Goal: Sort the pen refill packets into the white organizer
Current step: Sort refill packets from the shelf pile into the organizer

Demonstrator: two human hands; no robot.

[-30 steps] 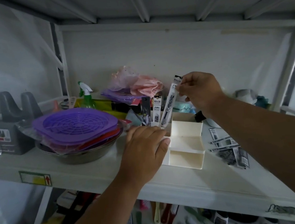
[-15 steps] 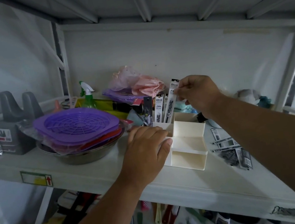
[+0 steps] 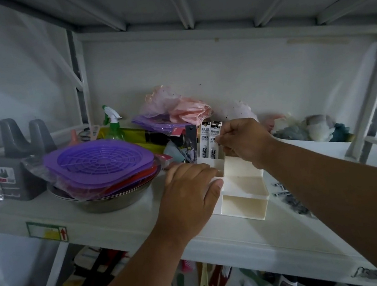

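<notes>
A white stepped organizer (image 3: 244,203) stands on the white shelf (image 3: 126,224). My left hand (image 3: 189,197) rests flat against its left side, thumb on the middle step's edge. My right hand (image 3: 241,140) hovers over the tall back compartment and pinches a pen refill packet (image 3: 215,143) that stands upright in it. A second refill packet (image 3: 204,142) stands just left of it in the same compartment. More loose refill packets (image 3: 286,193) lie on the shelf to the right of the organizer, partly hidden by my right forearm.
A metal bowl (image 3: 109,200) holding purple plastic strainers (image 3: 99,163) sits left of the organizer. Behind are a green spray bottle (image 3: 113,126), pink bags (image 3: 178,108) and a grey holder (image 3: 19,163). A white bin (image 3: 314,148) of cloths stands at the right. Brushes lie on the lower shelf.
My right hand came down and lowered the held refill packet into the back compartment beside the one standing there. My left hand stayed against the organizer.
</notes>
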